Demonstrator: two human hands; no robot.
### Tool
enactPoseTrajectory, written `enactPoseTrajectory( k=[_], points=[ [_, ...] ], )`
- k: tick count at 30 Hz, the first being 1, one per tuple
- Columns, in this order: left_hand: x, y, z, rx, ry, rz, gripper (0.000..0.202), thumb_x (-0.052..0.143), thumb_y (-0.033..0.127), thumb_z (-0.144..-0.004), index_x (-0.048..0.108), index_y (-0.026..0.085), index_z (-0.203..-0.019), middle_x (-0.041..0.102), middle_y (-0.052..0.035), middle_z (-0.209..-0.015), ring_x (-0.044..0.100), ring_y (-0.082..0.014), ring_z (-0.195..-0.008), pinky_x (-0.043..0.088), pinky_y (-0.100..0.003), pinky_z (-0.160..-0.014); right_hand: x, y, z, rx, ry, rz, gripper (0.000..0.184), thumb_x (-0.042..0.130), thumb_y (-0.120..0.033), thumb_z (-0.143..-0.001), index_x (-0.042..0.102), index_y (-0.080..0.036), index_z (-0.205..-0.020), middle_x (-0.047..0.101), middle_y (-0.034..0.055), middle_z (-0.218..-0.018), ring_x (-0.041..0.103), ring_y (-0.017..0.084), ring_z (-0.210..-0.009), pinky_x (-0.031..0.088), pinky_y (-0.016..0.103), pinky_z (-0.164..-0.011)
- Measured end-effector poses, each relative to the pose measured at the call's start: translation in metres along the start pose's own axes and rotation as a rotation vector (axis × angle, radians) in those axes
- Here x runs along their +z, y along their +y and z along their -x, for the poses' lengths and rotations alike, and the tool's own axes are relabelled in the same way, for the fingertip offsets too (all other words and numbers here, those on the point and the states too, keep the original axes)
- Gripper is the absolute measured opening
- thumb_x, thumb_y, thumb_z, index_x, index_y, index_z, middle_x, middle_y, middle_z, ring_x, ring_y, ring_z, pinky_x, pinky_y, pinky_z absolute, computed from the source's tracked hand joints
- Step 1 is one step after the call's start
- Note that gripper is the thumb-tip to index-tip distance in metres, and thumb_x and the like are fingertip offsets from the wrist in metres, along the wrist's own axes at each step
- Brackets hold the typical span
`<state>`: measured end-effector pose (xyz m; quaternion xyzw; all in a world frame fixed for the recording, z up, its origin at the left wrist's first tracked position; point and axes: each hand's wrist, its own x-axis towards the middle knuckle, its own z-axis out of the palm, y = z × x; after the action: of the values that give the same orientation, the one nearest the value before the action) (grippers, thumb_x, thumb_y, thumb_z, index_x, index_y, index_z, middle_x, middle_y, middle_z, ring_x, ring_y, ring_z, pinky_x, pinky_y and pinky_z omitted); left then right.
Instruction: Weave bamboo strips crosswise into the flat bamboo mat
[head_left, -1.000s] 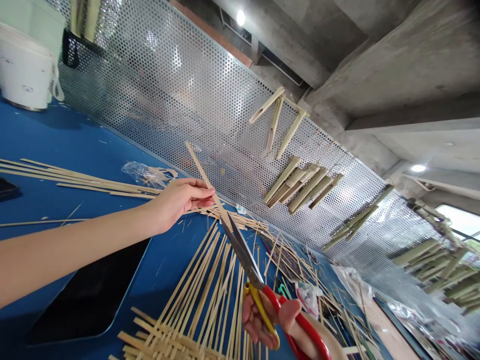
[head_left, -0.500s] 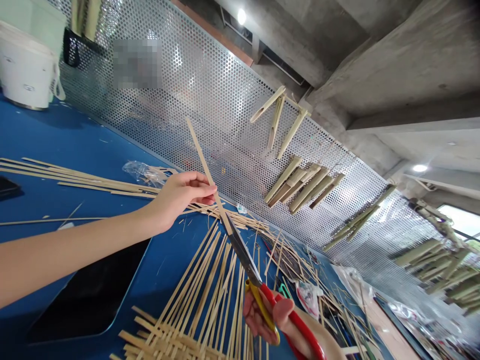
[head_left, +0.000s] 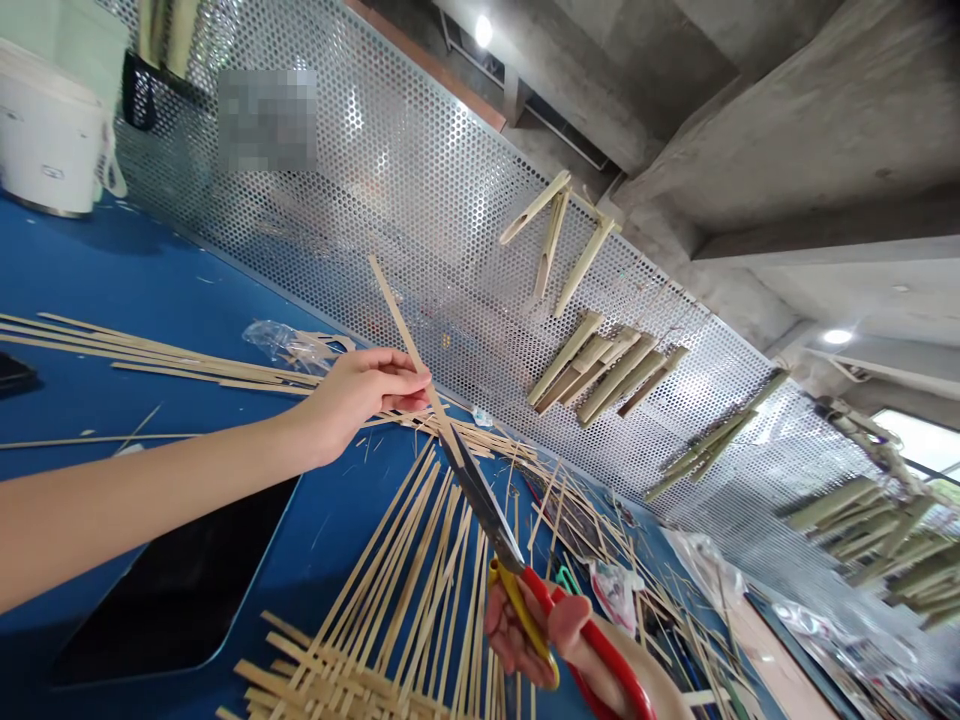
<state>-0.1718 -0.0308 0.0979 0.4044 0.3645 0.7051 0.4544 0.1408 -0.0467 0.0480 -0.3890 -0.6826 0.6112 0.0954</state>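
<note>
My left hand (head_left: 375, 395) pinches a flat bamboo strip (head_left: 396, 312) between thumb and fingers, holding it tilted above the table. In my right hand (head_left: 525, 630) is a pair of scissors (head_left: 484, 500) with one red and one yellow handle. The blades point up and left, and their tips meet the lower end of the strip; whether they cut into it I cannot tell. Below lies a partly woven bamboo mat (head_left: 337, 685), its loose strips (head_left: 420, 560) fanning out away from me.
A dark tablet (head_left: 172, 590) lies under my left forearm on the blue table (head_left: 195, 300). Long bamboo strips (head_left: 157, 355) stretch left. A white bucket (head_left: 49, 140) stands far left. Behind rises a perforated metal panel (head_left: 420, 190) hung with bamboo pieces (head_left: 622, 370). Scraps and plastic bags (head_left: 615, 590) clutter the right.
The bamboo strip's upper end has dropped slightly as my left hand shifted a little downward. The scissors remain at its lower end, nearly unmoved, and the view has shifted slightly.
</note>
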Motion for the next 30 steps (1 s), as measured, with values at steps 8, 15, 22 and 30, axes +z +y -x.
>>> enactPoseTrajectory(
  k=[8,15,22,30],
  points=[
    [0.007,0.006,0.007,0.121,0.077,0.061,0.022,0.081,0.032,-0.068,0.068,0.016,-0.076,0.067,-0.0017,-0.071,0.065,-0.0137,-0.067,0.058,-0.023,-0.067,-0.002,-0.032,0.014,-0.044,0.270,0.063,0.070,0.051,-0.089,-0.069,0.051,-0.019,-0.076,0.051,-0.0015,-0.062,0.040,0.008,-0.048,0.028,0.024,-0.045],
    [0.036,-0.015,0.049,-0.108,-0.225,-0.121,0.029,0.074,0.042,-0.074,0.062,0.019,-0.087,0.066,-0.0001,-0.069,0.066,-0.0153,-0.066,0.059,-0.025,-0.065,0.038,-0.045,-0.003,-0.378,0.343,-0.176,0.045,0.074,-0.054,-0.080,0.043,-0.021,-0.076,0.067,0.0027,-0.083,0.064,0.013,-0.070,0.053,0.027,-0.068],
    [0.046,-0.032,0.063,-0.229,-0.284,-0.229,0.036,0.074,0.046,-0.070,0.060,0.020,-0.091,0.067,-0.0004,-0.070,0.066,-0.0173,-0.063,0.059,-0.028,-0.061,0.046,-0.047,0.002,-0.390,0.260,-0.328,0.038,0.078,-0.031,-0.080,0.042,-0.023,-0.075,0.071,-0.0020,-0.078,0.067,0.011,-0.068,0.055,0.026,-0.068],
    [0.049,-0.042,0.071,-0.284,-0.305,-0.147,0.034,0.076,0.044,-0.067,0.063,0.021,-0.087,0.066,0.0000,-0.070,0.065,-0.0169,-0.064,0.058,-0.027,-0.058,0.052,-0.054,0.003,-0.239,0.295,-0.262,0.044,0.085,-0.025,-0.065,0.041,-0.024,-0.067,0.066,-0.0033,-0.067,0.062,0.013,-0.059,0.054,0.030,-0.061]
  ],
)
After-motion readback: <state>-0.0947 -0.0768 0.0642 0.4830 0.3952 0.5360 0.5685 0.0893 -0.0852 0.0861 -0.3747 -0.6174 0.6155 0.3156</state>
